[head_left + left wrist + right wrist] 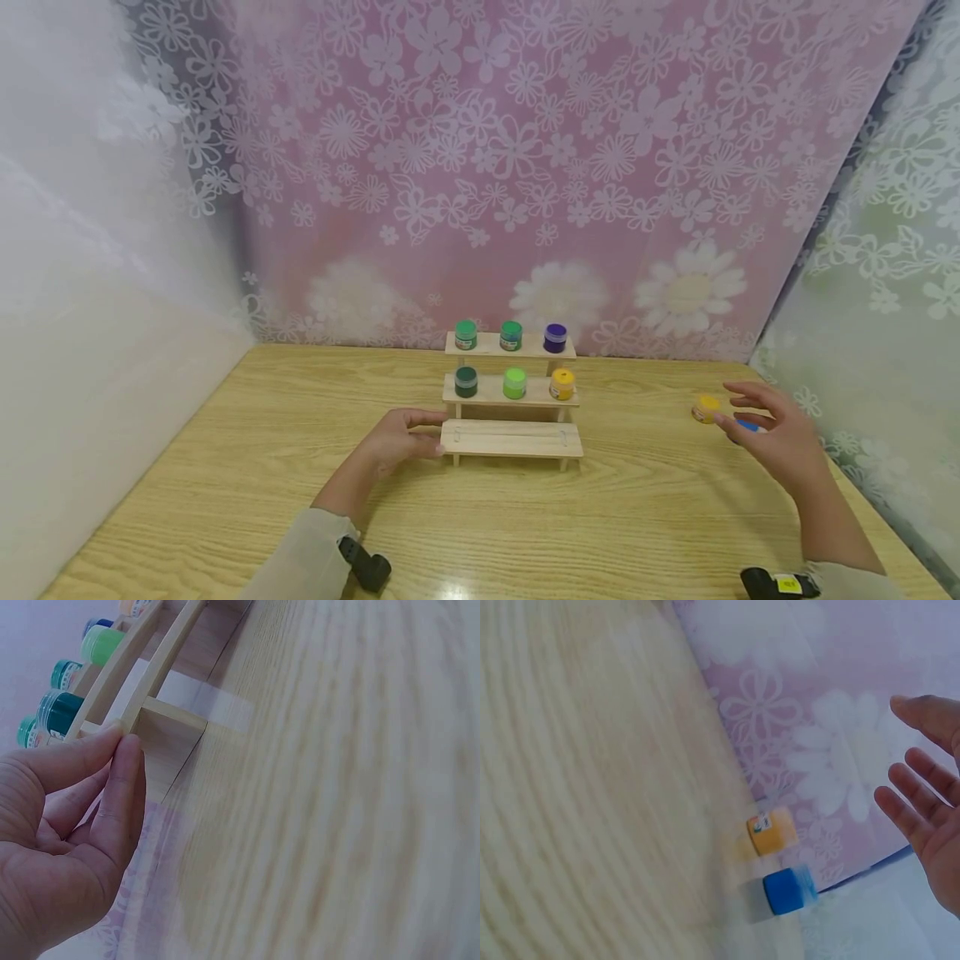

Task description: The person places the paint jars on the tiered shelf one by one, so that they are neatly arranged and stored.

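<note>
A three-step wooden rack (512, 440) stands mid-table, its lowest step bare. My left hand (401, 437) pinches the left end of that step between thumb and fingers, which the left wrist view shows close up at the rack's edge (174, 720). On the top step are two green jars (466, 335) and a purple jar (555, 338). The middle step carries a dark green jar (466, 382), a light green jar (514, 383) and a yellow jar (562, 385). My right hand (780, 437), fingers apart and holding nothing, hovers by a loose yellow jar (771, 831) and a blue jar (786, 891).
The wood-grain table (615, 525) extends around the rack. A pink flowered curtain (480, 167) hangs along the back edge, with pale sheets (90, 250) at both sides. Dark wrist cameras (364, 565) sit on both sleeves.
</note>
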`<state>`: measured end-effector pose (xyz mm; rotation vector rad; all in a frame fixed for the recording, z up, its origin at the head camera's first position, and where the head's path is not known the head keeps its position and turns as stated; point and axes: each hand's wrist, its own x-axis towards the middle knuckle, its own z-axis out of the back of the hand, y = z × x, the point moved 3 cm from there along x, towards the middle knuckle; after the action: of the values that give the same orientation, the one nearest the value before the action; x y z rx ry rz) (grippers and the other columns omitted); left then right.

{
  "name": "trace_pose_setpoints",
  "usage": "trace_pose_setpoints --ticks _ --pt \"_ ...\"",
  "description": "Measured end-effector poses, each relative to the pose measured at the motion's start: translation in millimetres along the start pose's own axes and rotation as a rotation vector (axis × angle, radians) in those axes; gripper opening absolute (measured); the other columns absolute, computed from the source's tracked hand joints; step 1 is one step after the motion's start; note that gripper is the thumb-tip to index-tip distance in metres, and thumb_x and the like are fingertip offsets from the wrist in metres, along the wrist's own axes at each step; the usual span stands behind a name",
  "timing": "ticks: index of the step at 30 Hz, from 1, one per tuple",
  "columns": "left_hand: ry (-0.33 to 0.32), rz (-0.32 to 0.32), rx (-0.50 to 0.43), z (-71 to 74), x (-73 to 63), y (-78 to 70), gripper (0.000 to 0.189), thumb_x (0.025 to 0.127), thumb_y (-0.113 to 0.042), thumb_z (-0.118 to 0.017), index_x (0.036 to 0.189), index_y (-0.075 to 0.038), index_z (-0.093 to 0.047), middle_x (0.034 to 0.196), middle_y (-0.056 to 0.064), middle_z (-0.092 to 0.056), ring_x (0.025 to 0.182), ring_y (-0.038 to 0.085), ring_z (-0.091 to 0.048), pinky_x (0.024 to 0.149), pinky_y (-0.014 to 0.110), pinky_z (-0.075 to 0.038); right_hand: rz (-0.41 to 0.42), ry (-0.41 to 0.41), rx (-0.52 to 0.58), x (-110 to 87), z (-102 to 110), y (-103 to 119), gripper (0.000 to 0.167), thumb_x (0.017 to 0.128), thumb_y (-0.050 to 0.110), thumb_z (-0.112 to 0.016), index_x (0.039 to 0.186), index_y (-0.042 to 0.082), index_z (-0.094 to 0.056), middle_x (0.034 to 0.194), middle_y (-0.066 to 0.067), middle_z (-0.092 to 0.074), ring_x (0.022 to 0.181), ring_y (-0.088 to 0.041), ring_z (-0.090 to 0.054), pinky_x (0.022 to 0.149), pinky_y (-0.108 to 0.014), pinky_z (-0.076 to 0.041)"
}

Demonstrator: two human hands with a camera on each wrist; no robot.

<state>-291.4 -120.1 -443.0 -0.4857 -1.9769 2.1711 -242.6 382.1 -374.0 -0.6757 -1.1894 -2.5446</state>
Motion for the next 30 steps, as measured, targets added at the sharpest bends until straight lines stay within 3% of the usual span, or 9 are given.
trace_pose_setpoints --ticks 6,19,21,27,30 --pt "0.002 0.006 0.01 0.5 1.0 2.3 0.054 0.081 0.006 -0.074 0.132 0.002 -0.059 0.138 0.023 -0.051 0.105 0.029 -0.065 0.081 0.036 -0.056 -0.038 -0.064 -0.048 -5.3 4.4 -18.5 0.044 0.088 0.009 -0.074 0.129 0.002 -0.061 0.118 0.024 -0.049 0.098 0.004 -0.052 0.075 -0.005 -0.046" --pt "0.011 -0.006 0.005 -0.7 -2.1 -2.3 0.055 0.082 0.007 -0.073 0.135 0.003 -0.056 0.139 0.025 -0.05 0.106 0.031 -0.065 0.083 0.037 -0.056 -0.157 -0.043 -0.113 -8.7 15.6 -54.0 0.046 0.088 0.021 -0.075 0.13 0.007 -0.062 0.118 0.03 -0.043 0.093 0.015 -0.048 0.066 -0.008 -0.048" --pt "0.017 -0.006 0.002 -0.5 -2.0 -2.1 0.056 0.082 0.007 -0.073 0.135 0.003 -0.055 0.139 0.024 -0.049 0.107 0.032 -0.064 0.083 0.037 -0.055 -0.18 -0.032 -0.137 -8.7 16.1 -58.9 0.048 0.089 0.025 -0.075 0.13 0.006 -0.062 0.119 0.023 -0.046 0.091 0.016 -0.047 0.065 -0.008 -0.048" --pt "0.034 -0.01 0.002 0.0 -1.3 -0.2 0.056 0.082 0.005 -0.073 0.135 0.003 -0.055 0.14 0.024 -0.048 0.109 0.032 -0.063 0.083 0.037 -0.055 -0.225 0.004 -0.178 -9.1 15.9 -70.3 0.051 0.09 0.031 -0.073 0.128 0.0 -0.061 0.124 -0.014 -0.051 0.091 0.013 -0.045 0.065 -0.008 -0.047" --pt "0.025 -0.004 0.003 -0.1 -2.0 -0.1 0.056 0.082 0.006 -0.073 0.135 0.002 -0.056 0.139 0.024 -0.049 0.107 0.03 -0.065 0.082 0.037 -0.056 -0.251 0.022 -0.178 -9.4 15.6 -76.6 0.053 0.09 0.033 -0.072 0.13 0.0 -0.059 0.129 -0.023 -0.048 0.09 0.014 -0.043 0.064 -0.01 -0.048"
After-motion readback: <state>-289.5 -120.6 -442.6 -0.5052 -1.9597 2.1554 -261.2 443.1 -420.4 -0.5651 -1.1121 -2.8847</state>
